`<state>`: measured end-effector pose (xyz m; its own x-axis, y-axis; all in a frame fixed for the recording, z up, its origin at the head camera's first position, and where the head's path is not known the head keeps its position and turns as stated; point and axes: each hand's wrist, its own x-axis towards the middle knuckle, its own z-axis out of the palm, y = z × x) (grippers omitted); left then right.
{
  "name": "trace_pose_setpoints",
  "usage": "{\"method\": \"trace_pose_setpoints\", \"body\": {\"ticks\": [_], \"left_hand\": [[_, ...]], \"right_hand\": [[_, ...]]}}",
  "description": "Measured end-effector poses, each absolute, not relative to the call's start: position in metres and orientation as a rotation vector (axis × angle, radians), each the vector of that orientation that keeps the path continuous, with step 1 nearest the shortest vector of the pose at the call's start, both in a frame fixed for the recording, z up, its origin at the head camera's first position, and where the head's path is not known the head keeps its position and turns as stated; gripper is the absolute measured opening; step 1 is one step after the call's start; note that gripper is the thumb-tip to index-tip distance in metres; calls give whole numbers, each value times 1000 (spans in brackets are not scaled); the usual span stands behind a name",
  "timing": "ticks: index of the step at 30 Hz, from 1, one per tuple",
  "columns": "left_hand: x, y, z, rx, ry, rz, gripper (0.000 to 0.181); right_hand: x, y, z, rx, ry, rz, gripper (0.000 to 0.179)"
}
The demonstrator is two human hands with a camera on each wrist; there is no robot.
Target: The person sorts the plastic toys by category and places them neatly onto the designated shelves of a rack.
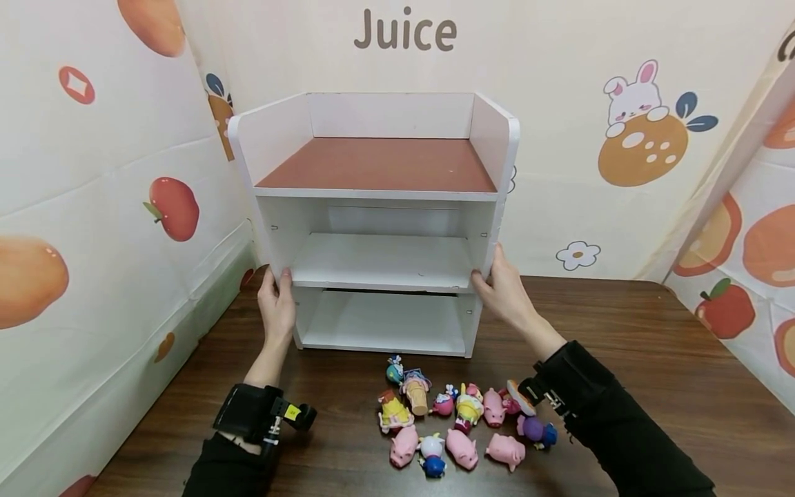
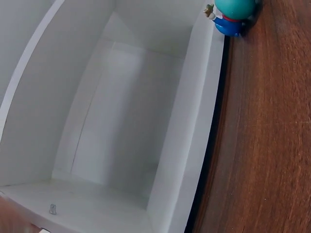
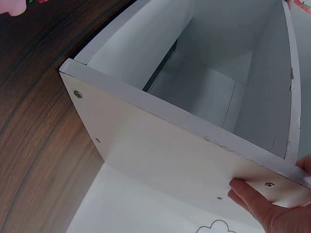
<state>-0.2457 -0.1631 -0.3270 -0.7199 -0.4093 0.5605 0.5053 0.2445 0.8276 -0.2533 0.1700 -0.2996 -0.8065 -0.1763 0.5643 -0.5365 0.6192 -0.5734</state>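
A white shelf unit [image 1: 381, 261] with a brown top board stands on the table near the back wall, its lower compartments showing nothing inside. My left hand [image 1: 277, 309] holds its left side panel, thumb up at the front edge; in the left wrist view only a blurred bit of that hand shows at the bottom left corner. At the right side panel my right hand [image 1: 506, 291] grips the front edge. The right wrist view shows the fingers [image 3: 250, 199] of that hand lying on the panel's outer face, near screw heads.
In front of the unit, several small toy figures lie on the dark wooden table [image 1: 348, 428], among them pink pigs [image 1: 462, 449], a yellow-dressed figure [image 1: 395, 413] and a cone-shaped toy [image 1: 417, 395]. Printed cloth walls [image 1: 559, 207] stand behind and at both sides.
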Motion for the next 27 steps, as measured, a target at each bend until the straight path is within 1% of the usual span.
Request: {"method": "trace_pose_setpoints", "body": {"ticks": [12, 21, 27], "left_hand": [[-244, -159, -324, -64, -1801, -1609, 32], [-239, -150, -324, -74, -1812, -1625, 36], [-236, -140, -324, -101, -1789, -1645, 34]], "right_hand": [[-252, 173, -298, 583, -2410, 1063, 48], [-250, 184, -299, 591, -2397, 1068, 48], [-247, 196, -299, 565, -2401, 1046, 45]]}}
